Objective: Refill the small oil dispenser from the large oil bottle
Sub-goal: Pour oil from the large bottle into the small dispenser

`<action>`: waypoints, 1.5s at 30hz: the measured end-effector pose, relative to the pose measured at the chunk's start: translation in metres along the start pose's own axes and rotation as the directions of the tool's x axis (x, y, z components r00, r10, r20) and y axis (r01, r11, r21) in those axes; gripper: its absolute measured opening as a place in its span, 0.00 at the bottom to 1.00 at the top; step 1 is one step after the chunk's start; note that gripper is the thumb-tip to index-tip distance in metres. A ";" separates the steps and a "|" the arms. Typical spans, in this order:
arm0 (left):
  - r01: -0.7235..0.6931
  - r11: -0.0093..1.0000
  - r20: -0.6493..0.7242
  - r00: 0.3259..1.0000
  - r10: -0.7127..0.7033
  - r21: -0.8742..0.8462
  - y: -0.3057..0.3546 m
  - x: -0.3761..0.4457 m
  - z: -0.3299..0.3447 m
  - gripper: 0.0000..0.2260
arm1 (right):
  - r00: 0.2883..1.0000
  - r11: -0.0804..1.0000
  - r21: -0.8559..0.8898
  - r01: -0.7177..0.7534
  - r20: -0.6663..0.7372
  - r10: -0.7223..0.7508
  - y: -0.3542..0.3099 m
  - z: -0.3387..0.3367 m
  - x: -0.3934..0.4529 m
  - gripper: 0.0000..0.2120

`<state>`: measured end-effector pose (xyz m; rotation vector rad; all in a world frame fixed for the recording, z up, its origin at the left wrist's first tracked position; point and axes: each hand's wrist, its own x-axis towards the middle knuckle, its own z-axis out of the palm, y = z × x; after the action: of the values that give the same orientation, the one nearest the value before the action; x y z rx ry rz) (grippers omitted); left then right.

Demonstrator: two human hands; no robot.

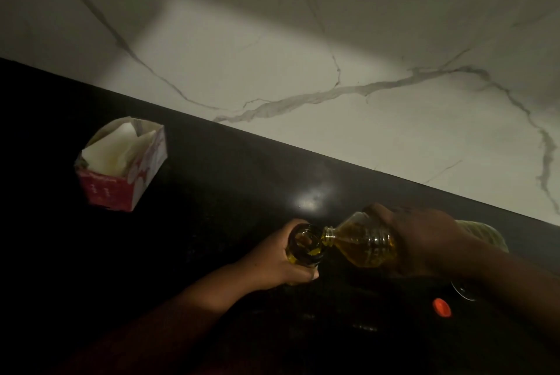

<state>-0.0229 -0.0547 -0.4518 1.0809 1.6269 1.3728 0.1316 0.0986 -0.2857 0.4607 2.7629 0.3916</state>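
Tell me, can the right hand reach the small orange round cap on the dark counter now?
Probably not at once. The right hand grips the tilted large oil bottle, pouring into the small dispenser. The orange cap lies uncovered close below that forearm, so the path looks free once the bottle is set down.

The polished black stone counter (pixel 230 180) glints under light, the white grey-veined marble wall (pixel 333 41) looks smooth, the ridged clear plastic oil bottle (pixel 366 246) shines, and the red cardboard box (pixel 142 174) holds matt white paper (pixel 112 149).
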 end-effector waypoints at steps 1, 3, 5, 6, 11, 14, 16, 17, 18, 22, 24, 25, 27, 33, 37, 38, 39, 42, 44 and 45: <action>0.000 1.000 -0.003 1.000 0.000 0.003 0.000 0.000 0.000 0.34 | 1.000 1.000 0.003 0.002 0.000 -0.002 0.000 0.000 0.000 0.44; 0.005 1.000 -0.003 1.000 -0.005 0.007 0.000 0.000 0.000 0.33 | 1.000 1.000 0.002 0.000 -0.004 0.000 0.001 0.001 0.001 0.44; 0.010 1.000 0.002 1.000 -0.010 0.002 0.000 0.000 0.000 0.31 | 1.000 1.000 -0.004 -0.003 -0.008 0.003 0.002 0.002 0.001 0.45; 0.012 1.000 0.005 1.000 -0.012 -0.003 0.000 -0.001 0.000 0.30 | 1.000 1.000 -0.004 -0.001 -0.013 0.001 0.002 0.003 0.001 0.45; 0.008 1.000 0.013 1.000 -0.008 -0.006 0.001 -0.001 0.000 0.30 | 1.000 1.000 0.002 0.005 -0.014 -0.005 0.002 0.004 0.000 0.45; 0.008 1.000 0.004 1.000 -0.008 0.000 0.000 -0.001 0.000 0.31 | 1.000 1.000 -0.004 -0.003 0.002 0.004 0.001 0.002 0.000 0.45; 0.011 1.000 0.006 1.000 -0.011 -0.003 0.000 -0.001 0.000 0.31 | 1.000 1.000 -0.001 -0.003 0.007 0.003 0.000 0.000 0.000 0.45; 0.013 1.000 0.008 1.000 -0.013 -0.008 0.001 -0.001 0.000 0.30 | 1.000 1.000 0.003 -0.001 0.004 0.001 0.000 0.000 0.000 0.44; 0.013 1.000 0.012 1.000 -0.013 -0.014 0.001 -0.001 0.000 0.30 | 1.000 1.000 0.004 -0.002 0.000 0.002 0.000 0.001 0.000 0.44; 0.009 1.000 0.017 1.000 -0.008 -0.022 0.002 -0.001 -0.001 0.30 | 1.000 1.000 0.002 -0.011 0.005 0.011 0.002 0.004 0.001 0.44; 0.007 1.000 0.012 1.000 -0.006 -0.027 0.002 -0.001 -0.001 0.30 | 1.000 1.000 0.007 -0.010 0.002 0.010 0.002 0.005 0.001 0.44; 0.008 1.000 0.009 1.000 -0.008 -0.027 0.002 -0.001 0.000 0.30 | 1.000 1.000 0.010 -0.010 -0.002 0.010 0.002 0.005 0.000 0.44; 0.008 1.000 0.009 1.000 -0.008 -0.022 0.002 -0.001 0.000 0.30 | 1.000 1.000 0.006 -0.012 -0.010 0.012 0.001 0.004 0.000 0.44; 0.001 1.000 0.016 1.000 0.000 -0.011 0.003 -0.001 -0.001 0.29 | 1.000 1.000 0.019 -0.010 -0.011 0.010 0.004 0.007 0.002 0.46; 0.008 1.000 0.019 1.000 -0.008 -0.005 0.003 -0.001 -0.002 0.29 | 1.000 1.000 0.014 -0.009 -0.001 0.009 0.005 0.008 0.003 0.45; 0.011 1.000 0.022 1.000 -0.011 -0.002 0.003 -0.001 -0.002 0.29 | 1.000 1.000 0.014 -0.007 -0.001 0.007 0.005 0.008 0.003 0.45; 0.014 1.000 0.024 1.000 -0.014 0.002 0.004 -0.001 -0.002 0.30 | 1.000 1.000 0.013 -0.006 -0.001 0.006 0.005 0.007 0.002 0.45; 0.010 1.000 0.019 1.000 -0.010 0.001 0.003 -0.001 -0.001 0.30 | 1.000 1.000 0.006 -0.004 0.002 0.004 0.004 0.005 0.001 0.44; 0.009 1.000 0.018 1.000 -0.009 0.006 0.003 -0.001 -0.001 0.29 | 1.000 1.000 -0.004 -0.008 0.007 0.008 0.002 0.004 0.000 0.44; 0.009 1.000 0.019 1.000 -0.009 0.008 0.004 -0.002 -0.001 0.30 | 1.000 1.000 -0.009 -0.008 0.009 0.008 0.001 0.003 0.000 0.44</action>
<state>-0.0230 -0.0563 -0.4479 1.0867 1.6228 1.3471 0.1333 0.1003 -0.2875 0.4707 2.7500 0.4030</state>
